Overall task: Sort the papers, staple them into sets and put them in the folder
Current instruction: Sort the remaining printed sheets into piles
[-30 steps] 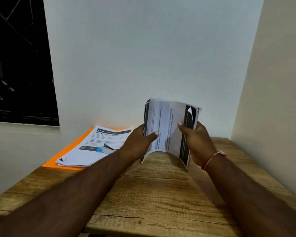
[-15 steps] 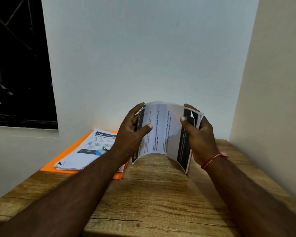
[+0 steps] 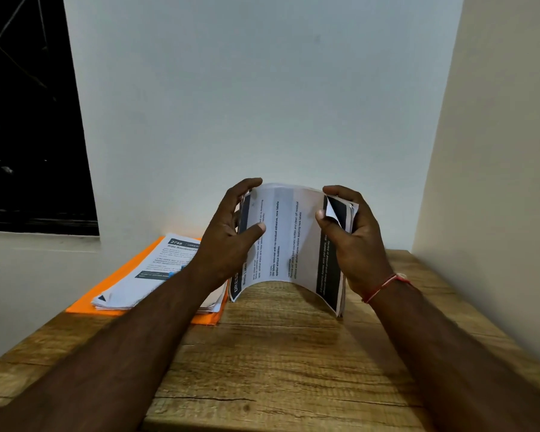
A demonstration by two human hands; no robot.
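Clamping a bowed sheaf (image 3: 289,238) from both sides, the grips hold it on edge near the middle of the counter (image 3: 278,363). The left grip (image 3: 228,244) has its thumb pressed on the printed front sheet and its fingers curled over the sheaf's top left edge. The right grip (image 3: 354,244) wraps the right edge, fingers behind and over the top, while its thumb bends up one corner of the front sheet, showing its white back against a dark band. The sheaf arches toward the camera, text running sideways and dark bands down both sides, and its lower corners seem to rest on the counter. A red thread (image 3: 384,286) circles the right wrist. Just beside the sheaf's lower left corner, an orange folder (image 3: 119,285) lies flat on the counter with a loose stack (image 3: 144,275) of printed pages on top; the left forearm crosses over that stack and hides part of it. A pale wall (image 3: 262,104) rises behind the counter, another stands close on the right, and a dark window (image 3: 28,120) fills the upper left.
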